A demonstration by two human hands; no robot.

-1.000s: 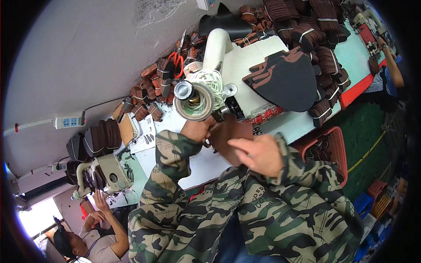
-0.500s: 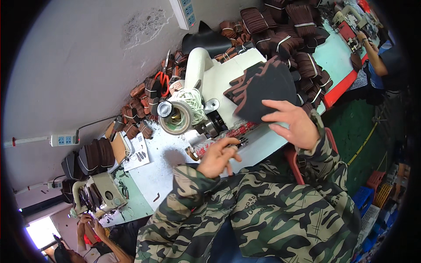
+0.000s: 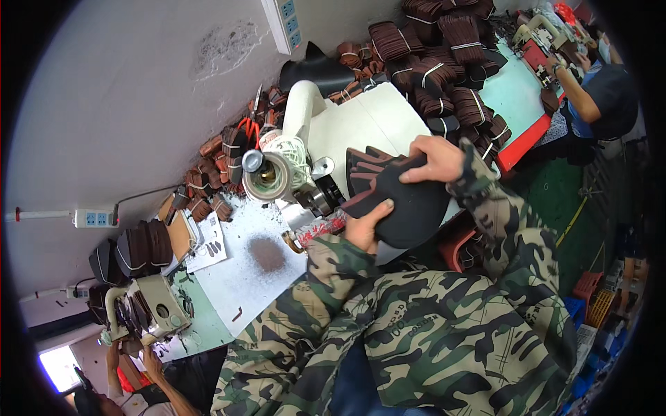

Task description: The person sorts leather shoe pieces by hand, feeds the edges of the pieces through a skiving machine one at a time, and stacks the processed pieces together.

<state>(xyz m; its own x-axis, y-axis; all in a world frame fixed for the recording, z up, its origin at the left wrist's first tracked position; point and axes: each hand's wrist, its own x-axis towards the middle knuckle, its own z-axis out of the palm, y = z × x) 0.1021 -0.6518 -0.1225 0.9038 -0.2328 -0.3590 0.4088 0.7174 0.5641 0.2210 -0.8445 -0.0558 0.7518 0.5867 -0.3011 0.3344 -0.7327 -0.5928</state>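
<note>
A fanned stack of dark leather pieces [image 3: 409, 211] with reddish-brown edges is between my hands at the near side of the machine. My left hand [image 3: 366, 227] grips its lower left, thumb on top and fingers hidden underneath. From the upper right, my right hand [image 3: 436, 161] closes on the stack, thumb pressed on its upper face. Just beyond lies the cream flat top of a leather-working machine [image 3: 371, 118]. The machine's black round part [image 3: 322, 195] sits left of the stack, near a tape roll [image 3: 267, 177] and a coil of pale cord [image 3: 295, 158].
Banded bundles of brown leather pieces [image 3: 433, 73] are heaped at the back right. Red-handled scissors [image 3: 250, 128] stand among smaller bundles by the wall. Brown dust [image 3: 266, 255] lies on the white table [image 3: 232, 284]. Co-workers sit at machines at far right and lower left.
Both hands were apart and empty, with the stack lying on the machine top. Now they hold it, and it has come nearer to me. The view has shifted slightly.
</note>
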